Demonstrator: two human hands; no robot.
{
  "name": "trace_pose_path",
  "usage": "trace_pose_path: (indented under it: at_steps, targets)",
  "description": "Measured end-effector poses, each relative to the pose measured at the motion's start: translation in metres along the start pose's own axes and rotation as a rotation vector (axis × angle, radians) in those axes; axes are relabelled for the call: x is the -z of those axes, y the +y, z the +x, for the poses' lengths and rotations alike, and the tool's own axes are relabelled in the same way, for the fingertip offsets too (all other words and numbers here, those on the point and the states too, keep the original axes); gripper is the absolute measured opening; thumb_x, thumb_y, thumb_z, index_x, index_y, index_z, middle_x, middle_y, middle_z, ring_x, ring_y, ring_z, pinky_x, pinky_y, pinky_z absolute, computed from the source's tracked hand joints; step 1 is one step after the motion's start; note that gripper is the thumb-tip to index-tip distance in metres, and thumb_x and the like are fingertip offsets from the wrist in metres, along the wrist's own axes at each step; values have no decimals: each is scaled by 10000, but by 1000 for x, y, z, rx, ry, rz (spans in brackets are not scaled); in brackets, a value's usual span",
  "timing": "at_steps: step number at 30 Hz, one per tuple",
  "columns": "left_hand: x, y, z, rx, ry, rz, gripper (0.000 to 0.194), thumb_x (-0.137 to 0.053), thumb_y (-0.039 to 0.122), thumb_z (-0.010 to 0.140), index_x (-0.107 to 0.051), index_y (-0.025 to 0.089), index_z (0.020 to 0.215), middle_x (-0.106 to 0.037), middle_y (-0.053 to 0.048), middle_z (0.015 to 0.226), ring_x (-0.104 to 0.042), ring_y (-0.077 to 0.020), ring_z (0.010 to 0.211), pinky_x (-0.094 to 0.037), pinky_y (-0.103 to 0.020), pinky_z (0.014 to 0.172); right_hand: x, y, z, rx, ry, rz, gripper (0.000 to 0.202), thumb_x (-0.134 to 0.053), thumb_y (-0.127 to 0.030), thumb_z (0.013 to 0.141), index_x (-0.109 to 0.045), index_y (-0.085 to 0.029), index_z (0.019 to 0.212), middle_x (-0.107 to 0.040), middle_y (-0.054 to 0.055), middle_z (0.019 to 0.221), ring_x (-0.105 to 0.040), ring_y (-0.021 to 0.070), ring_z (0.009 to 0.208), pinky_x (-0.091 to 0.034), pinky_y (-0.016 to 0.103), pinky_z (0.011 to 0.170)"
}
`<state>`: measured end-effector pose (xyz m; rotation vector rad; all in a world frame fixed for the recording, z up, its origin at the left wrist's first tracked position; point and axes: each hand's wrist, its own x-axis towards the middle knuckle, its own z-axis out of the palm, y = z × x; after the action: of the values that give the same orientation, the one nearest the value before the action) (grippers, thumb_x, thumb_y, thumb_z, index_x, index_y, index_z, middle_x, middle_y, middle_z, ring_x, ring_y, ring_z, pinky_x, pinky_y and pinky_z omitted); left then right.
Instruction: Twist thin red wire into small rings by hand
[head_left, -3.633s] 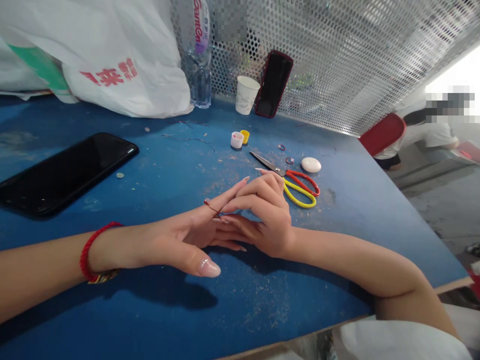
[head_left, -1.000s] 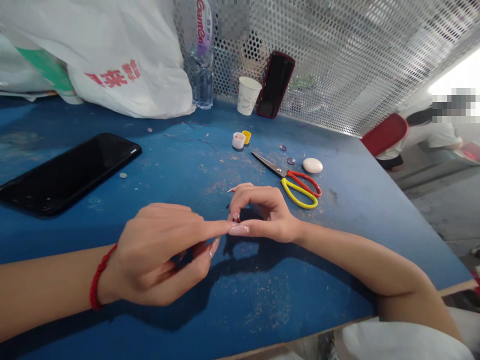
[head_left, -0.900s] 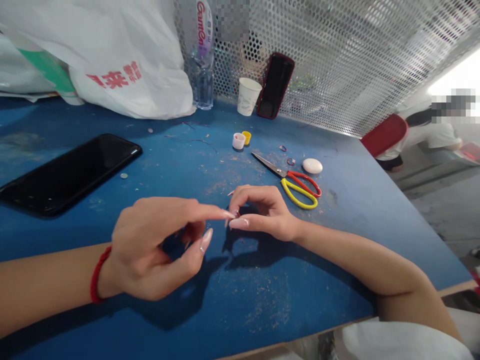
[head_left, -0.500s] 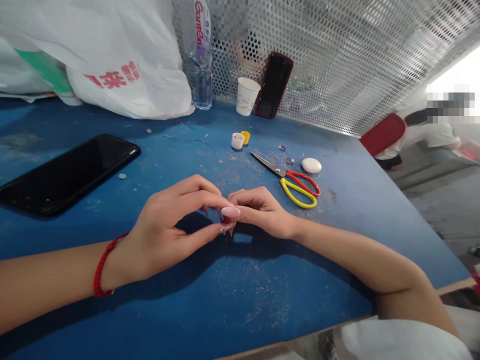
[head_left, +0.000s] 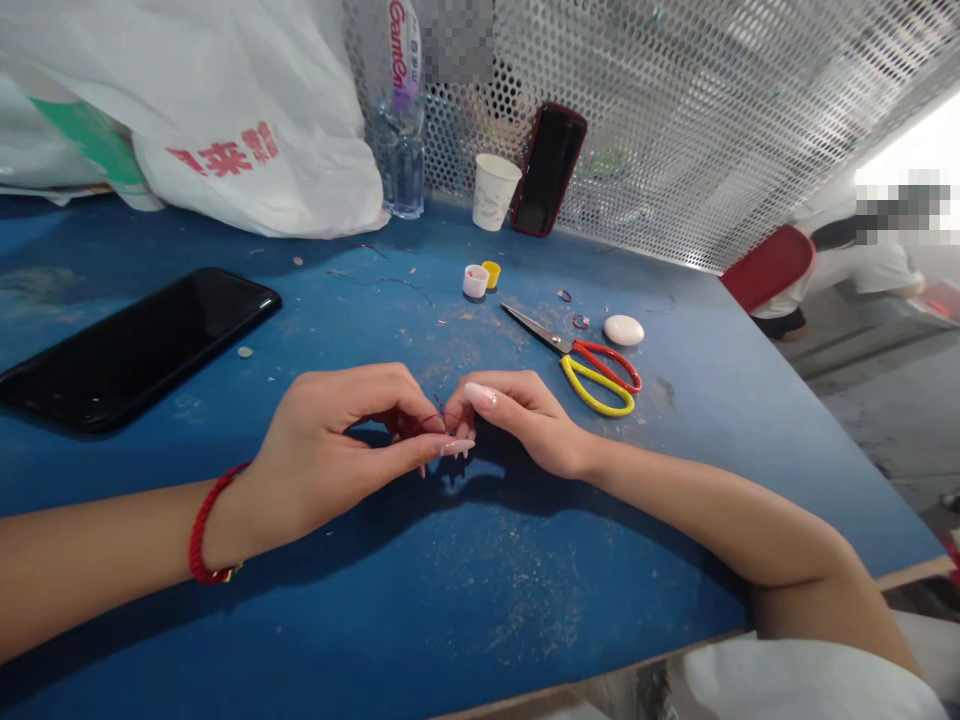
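My left hand (head_left: 352, 430), with a red braided bracelet (head_left: 206, 525) at its wrist, pinches a thin dark red thread (head_left: 442, 412) between thumb and fingers. Facing it, my right hand (head_left: 517, 415) is closed with its thumb over the curled fingers, on the same thread. The two hands nearly meet just above the blue table (head_left: 510, 590). Ends of the thread stick up between the fingertips; the rest of it is hidden by the fingers. Scissors (head_left: 562, 350) with one red and one yellow handle lie beyond my right hand, blades pointing away to the left.
Behind the hands are a white cup-like cap (head_left: 475, 284), a yellow cap (head_left: 492, 270), small thread rings (head_left: 580, 322) and a white oval object (head_left: 623, 330). A black phone (head_left: 135, 345) lies left. A bag (head_left: 247, 120), bottle (head_left: 405, 150), paper cup (head_left: 495, 195) and upright phone (head_left: 550, 170) line the back.
My hands have drawn slightly apart at the fingertips, and thread ends now show between them. My left fingers have curled in, and my right thumb has lifted away from the left fingertips.
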<state>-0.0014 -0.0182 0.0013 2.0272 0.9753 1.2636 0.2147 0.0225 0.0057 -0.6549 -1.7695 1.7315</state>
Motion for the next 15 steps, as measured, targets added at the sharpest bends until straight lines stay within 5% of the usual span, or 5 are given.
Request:
trace_pose_path:
  at_steps: [6,15]
  targets:
    - [0,1,2,64,-105,-6,280,-857,370,917,-758,222,700,-717,87,586,-630,-45,484,-465,-114,511,-1,5,1,29,98,-40,399,-903,-498,839,-712,-149,851,-670,-25,757,-557,92,682,-439,233,657]
    - [-2,-3,3,32,-199,22,414,-788,392,968,-715,191,615,-659,71,544,-566,-52,481,-416,-151,504,-1,1,-1,47,-43,-102,374,-833,-451,932,-674,-148,782,-617,-45,694,-505,82,649,-411,225,637]
